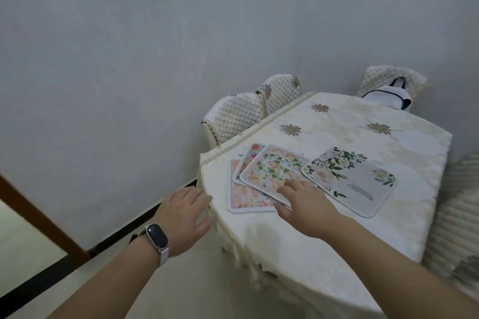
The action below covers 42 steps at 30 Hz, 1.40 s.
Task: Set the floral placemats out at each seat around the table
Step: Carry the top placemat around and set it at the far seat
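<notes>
Several floral placemats lie fanned and overlapping near the left end of the table (363,215), which wears a cream tablecloth. A peach-flowered mat (243,197) is lowest. A green-and-peach mat (269,168) lies on top of it. A pale grey mat with white roses (355,184) sits to the right. My right hand (305,204) rests with straight fingers on the near edge of the green-and-peach mat. My left hand (184,217), with a watch on the wrist, hovers open beside the table's left edge, touching nothing that I can see.
Two quilted cream chairs (243,114) stand at the table's far left side, tight against the grey wall. Another quilted chair (388,80) with a dark-trimmed white bag (388,96) is at the far end. A ribbed cushion (456,215) is at right. A brown door frame (39,215) is at left.
</notes>
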Each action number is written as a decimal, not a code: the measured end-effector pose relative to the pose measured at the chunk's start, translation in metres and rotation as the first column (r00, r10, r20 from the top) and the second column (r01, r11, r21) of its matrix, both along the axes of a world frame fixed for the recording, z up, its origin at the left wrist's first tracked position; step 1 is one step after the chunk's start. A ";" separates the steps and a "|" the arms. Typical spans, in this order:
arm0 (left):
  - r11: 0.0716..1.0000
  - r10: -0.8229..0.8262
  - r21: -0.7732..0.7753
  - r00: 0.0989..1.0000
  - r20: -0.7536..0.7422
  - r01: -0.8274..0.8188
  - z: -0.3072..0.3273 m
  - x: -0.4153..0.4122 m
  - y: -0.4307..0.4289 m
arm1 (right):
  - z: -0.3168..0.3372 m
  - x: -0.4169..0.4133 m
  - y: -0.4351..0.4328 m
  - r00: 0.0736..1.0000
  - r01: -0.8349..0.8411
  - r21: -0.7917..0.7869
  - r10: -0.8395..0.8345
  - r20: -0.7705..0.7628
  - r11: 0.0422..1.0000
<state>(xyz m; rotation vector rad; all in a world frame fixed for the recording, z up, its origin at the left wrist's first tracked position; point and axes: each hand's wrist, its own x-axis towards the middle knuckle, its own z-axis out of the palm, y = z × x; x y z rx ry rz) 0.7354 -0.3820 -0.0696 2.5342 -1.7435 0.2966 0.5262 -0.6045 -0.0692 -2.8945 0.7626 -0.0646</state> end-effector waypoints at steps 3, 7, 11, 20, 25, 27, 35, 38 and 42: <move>0.999 -0.039 0.021 0.999 -0.027 0.039 -0.008 0.052 -0.020 | -0.003 0.038 -0.007 0.997 0.055 0.007 -0.054 -0.047 0.998; 0.990 -0.122 0.067 0.991 -0.044 0.125 -0.018 0.100 -0.058 | -0.005 0.055 -0.021 0.983 0.175 -0.003 -0.175 -0.060 0.985; 0.971 -0.212 0.090 0.971 -0.110 0.223 -0.022 0.114 -0.101 | -0.007 0.048 -0.039 0.955 0.286 -0.007 -0.286 -0.078 0.958; 0.910 -0.335 0.164 0.909 -0.247 0.380 -0.055 0.104 -0.209 | -0.048 0.020 -0.098 0.891 0.445 0.046 -0.438 -0.117 0.894; 0.858 -0.301 0.346 0.917 -0.262 0.380 -0.081 0.088 -0.269 | -0.084 0.013 -0.144 0.875 0.479 0.126 -0.463 -0.141 0.869; 0.832 -0.299 0.395 0.915 -0.273 0.390 -0.086 0.081 -0.297 | -0.094 0.008 -0.164 0.864 0.502 0.154 -0.484 -0.140 0.851; 0.855 -0.345 0.236 0.846 -0.407 0.462 -0.097 0.033 -0.389 | -0.126 -0.029 -0.218 0.767 0.630 0.357 -0.625 -0.147 0.690; 0.844 -0.380 0.188 0.808 -0.449 0.502 -0.105 0.017 -0.414 | -0.140 -0.043 -0.236 0.659 0.697 0.486 -0.738 -0.144 0.527; 0.802 -0.328 0.308 0.808 -0.490 0.512 -0.137 0.014 -0.451 | -0.162 -0.069 -0.254 0.467 0.778 0.551 -0.864 -0.185 0.302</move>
